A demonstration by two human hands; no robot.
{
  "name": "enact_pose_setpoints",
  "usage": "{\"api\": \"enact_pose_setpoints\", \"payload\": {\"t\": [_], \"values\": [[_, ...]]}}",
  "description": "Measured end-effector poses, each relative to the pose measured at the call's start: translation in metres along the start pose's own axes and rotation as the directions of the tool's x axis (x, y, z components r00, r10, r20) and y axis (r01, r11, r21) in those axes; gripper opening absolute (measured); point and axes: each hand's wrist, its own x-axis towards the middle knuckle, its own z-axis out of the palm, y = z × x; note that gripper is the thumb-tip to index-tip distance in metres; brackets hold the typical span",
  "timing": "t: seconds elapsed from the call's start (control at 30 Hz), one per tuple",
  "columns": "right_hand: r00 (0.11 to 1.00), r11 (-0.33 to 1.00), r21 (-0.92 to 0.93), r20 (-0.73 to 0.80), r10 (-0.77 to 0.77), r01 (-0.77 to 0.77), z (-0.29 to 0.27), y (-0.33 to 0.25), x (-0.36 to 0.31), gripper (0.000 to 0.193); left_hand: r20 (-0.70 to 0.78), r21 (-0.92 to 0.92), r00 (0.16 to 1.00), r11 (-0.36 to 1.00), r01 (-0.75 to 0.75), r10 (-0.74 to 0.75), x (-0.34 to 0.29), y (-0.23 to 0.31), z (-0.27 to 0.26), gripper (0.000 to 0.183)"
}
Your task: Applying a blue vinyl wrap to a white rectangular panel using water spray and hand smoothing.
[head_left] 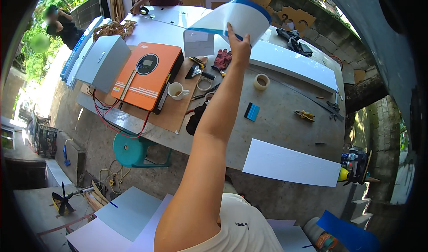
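Note:
My left arm reaches far forward over the table, and my left hand (239, 47) grips a curled white sheet (243, 18) with a blue edge. Its index finger lies along the sheet's outside; the other fingers are partly hidden. A flat pale flap (199, 43) hangs from the sheet's left side. Just below the hand lie a dark red work glove (222, 59) and a tape roll (204, 84). To the right of my forearm are another tape roll (261, 81) and a blue squeegee (252, 111). My right hand is out of view.
An orange inverter (147, 76), a grey metal box (103, 60) and a white mug (177, 91) stand at left. Pliers (304, 115) and a white panel (292, 163) lie at right. Near the table is a green stool (129, 149). Another person's hand (136, 9) works at the far end.

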Motion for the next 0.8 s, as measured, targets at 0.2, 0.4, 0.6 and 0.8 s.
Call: {"api": "enact_pose_setpoints", "payload": {"t": [0.2,0.4,0.6,0.8], "values": [[0.996,0.999,0.028,0.087,0.015,-0.018,0.01,-0.015,0.037,0.061,-0.052,0.104,0.975,0.97,0.221,-0.217,-0.078,-0.131,-0.071,0.08],[0.983,0.984,0.007,-0.054,0.175,-0.175,-0.13,0.016,-0.058,0.063,-0.087,0.462,0.933,0.815,0.349,-0.35,-0.114,-0.19,-0.161,0.084],[0.935,0.953,-0.035,-0.207,0.286,-0.299,-0.24,0.027,-0.193,0.069,-0.411,0.903,0.906,0.092,0.42,-0.101,-0.126,-0.115,-0.14,0.084],[0.943,0.966,-0.15,-0.294,0.157,-0.208,-0.244,-0.023,-0.18,0.064,0.364,0.478,0.72,0.782,0.4,-0.591,-0.364,-0.128,-0.056,0.051]]}}
